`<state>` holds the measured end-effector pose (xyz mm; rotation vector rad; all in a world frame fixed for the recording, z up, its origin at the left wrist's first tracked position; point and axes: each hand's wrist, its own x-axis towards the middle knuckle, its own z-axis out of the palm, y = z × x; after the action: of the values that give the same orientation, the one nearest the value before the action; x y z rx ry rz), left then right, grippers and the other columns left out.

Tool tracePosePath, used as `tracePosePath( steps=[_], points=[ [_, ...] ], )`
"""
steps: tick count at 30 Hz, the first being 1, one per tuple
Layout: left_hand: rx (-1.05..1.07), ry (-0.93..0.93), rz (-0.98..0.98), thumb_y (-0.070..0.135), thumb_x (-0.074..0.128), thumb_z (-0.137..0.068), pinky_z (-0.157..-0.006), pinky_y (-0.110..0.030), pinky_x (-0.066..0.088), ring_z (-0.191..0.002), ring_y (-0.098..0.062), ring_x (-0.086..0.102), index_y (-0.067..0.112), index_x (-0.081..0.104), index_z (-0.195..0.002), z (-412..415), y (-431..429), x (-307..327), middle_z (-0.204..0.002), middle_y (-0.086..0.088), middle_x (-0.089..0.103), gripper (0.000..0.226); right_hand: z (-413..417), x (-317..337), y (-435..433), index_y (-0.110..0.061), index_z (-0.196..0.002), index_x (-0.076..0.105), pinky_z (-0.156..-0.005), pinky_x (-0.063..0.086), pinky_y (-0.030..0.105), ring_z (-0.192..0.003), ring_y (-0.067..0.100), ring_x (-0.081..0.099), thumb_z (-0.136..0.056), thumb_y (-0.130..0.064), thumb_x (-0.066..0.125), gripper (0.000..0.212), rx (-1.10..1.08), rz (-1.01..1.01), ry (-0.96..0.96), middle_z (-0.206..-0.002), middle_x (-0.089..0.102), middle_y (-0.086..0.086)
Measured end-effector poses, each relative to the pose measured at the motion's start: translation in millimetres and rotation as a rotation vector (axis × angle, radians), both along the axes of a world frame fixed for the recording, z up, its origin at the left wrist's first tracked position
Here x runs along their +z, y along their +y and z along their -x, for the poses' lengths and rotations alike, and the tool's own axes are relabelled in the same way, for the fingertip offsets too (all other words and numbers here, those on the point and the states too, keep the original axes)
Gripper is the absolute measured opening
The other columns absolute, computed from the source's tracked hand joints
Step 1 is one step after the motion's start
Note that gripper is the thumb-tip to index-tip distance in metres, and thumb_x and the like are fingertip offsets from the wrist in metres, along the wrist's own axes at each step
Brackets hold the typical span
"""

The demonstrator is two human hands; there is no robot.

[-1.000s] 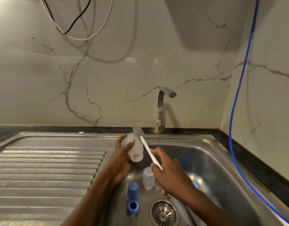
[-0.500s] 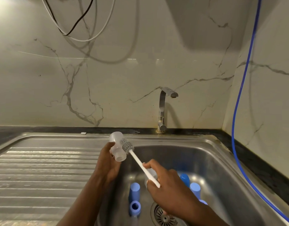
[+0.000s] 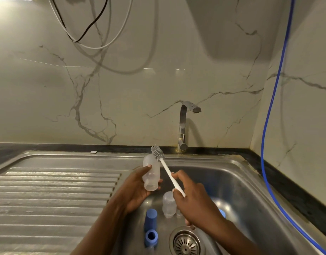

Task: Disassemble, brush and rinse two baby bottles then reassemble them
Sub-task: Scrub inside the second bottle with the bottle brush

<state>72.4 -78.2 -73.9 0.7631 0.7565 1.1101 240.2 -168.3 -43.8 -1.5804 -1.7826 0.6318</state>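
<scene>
My left hand (image 3: 135, 188) grips a clear baby bottle body (image 3: 151, 172) above the left rim of the sink, its open neck pointing down toward me. My right hand (image 3: 193, 201) holds the white handle of a bottle brush (image 3: 165, 166). The brush's grey bristle head sticks up beside the bottle's far end, outside the bottle. A second clear bottle body (image 3: 169, 204) stands in the sink basin, partly hidden by my right hand. Two blue caps (image 3: 150, 219) (image 3: 151, 237) lie in the basin near the drain. Another blue part (image 3: 222, 213) peeks out behind my right hand.
The steel sink basin (image 3: 241, 196) has a drain strainer (image 3: 186, 242) at the bottom. A ribbed drainboard (image 3: 53, 196) extends to the left. The tap (image 3: 184, 124) stands at the back, with no water running. A blue hose (image 3: 268, 115) hangs along the right wall.
The brush head has moved from the bottle's mouth to beside its far end. My left hand has turned the bottle so its neck points down and shifted it right.
</scene>
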Motion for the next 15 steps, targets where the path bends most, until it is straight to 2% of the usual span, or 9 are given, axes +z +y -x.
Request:
tracePosePath(
  steps=[4, 5, 7, 9, 12, 15],
  points=[
    [0.038, 0.12, -0.014, 0.024, 0.071, -0.076, -0.08, -0.042, 0.058, -0.108, -0.036, 0.063, 0.007, 0.04, -0.138, -4.1, -0.6, -2.2, -0.125, -0.026, 0.057, 0.072, 1.0, 0.4, -3.7, -0.049, -0.118, 0.043, -0.038, 0.044, 0.02, -0.052, 0.017, 0.054, -0.096, -0.025, 0.046, 0.032, 0.024, -0.017, 0.028, -0.092, 0.056, 0.013],
    [0.073, 0.087, -0.029, 0.024, 0.07, -0.078, -0.081, -0.041, 0.059, -0.109, -0.037, 0.063, 0.006, 0.04, -0.139, -2.6, 1.9, -2.4, -0.126, -0.026, 0.056, 0.07, 1.3, 0.0, -4.8, -0.048, -0.119, 0.043, -0.038, 0.043, 0.02, -0.052, 0.016, 0.052, -0.096, -0.025, 0.045, 0.032, 0.024, -0.027, 0.019, -0.091, 0.056, 0.013],
    [0.142, -0.095, -0.018, 0.024, 0.061, -0.089, -0.079, -0.041, 0.061, -0.108, -0.037, 0.062, 0.004, 0.042, -0.136, 6.2, 6.6, -1.1, -0.125, -0.027, 0.057, 0.055, 1.8, -3.5, -7.9, -0.046, -0.12, 0.042, -0.041, 0.042, 0.019, -0.055, 0.014, 0.05, -0.094, -0.025, 0.045, 0.033, 0.034, -0.038, -0.033, -0.088, 0.054, 0.008],
    [0.165, -0.29, -0.006, 0.024, 0.048, -0.099, -0.071, -0.04, 0.062, -0.099, -0.034, 0.063, 0.002, 0.048, -0.128, 19.4, 9.2, -0.3, -0.114, -0.025, 0.061, 0.037, 5.2, -11.0, -13.1, -0.042, -0.119, 0.043, -0.046, 0.038, 0.013, -0.059, 0.006, 0.046, -0.093, -0.023, 0.046, 0.033, 0.073, -0.042, -0.102, -0.086, 0.05, -0.002],
    [0.173, -0.372, 0.004, 0.027, 0.04, -0.103, -0.059, -0.037, 0.061, -0.081, -0.028, 0.068, 0.001, 0.055, -0.112, 28.8, 9.7, 1.7, -0.092, -0.019, 0.067, 0.032, 13.5, -17.9, -21.6, -0.04, -0.119, 0.044, -0.054, 0.031, 0.008, -0.061, 0.001, 0.043, -0.091, -0.021, 0.047, 0.034, 0.11, -0.066, -0.132, -0.088, 0.047, -0.007],
    [0.183, -0.42, 0.013, 0.028, 0.037, -0.104, -0.055, -0.036, 0.06, -0.079, -0.029, 0.068, 0.002, 0.056, -0.104, 24.6, 8.6, 3.7, -0.088, -0.019, 0.067, 0.032, 15.7, -15.9, -24.9, -0.041, -0.12, 0.045, -0.056, 0.033, 0.008, -0.064, 0.002, 0.046, -0.092, -0.021, 0.047, 0.035, 0.103, -0.099, -0.128, -0.087, 0.047, -0.008]
  ],
)
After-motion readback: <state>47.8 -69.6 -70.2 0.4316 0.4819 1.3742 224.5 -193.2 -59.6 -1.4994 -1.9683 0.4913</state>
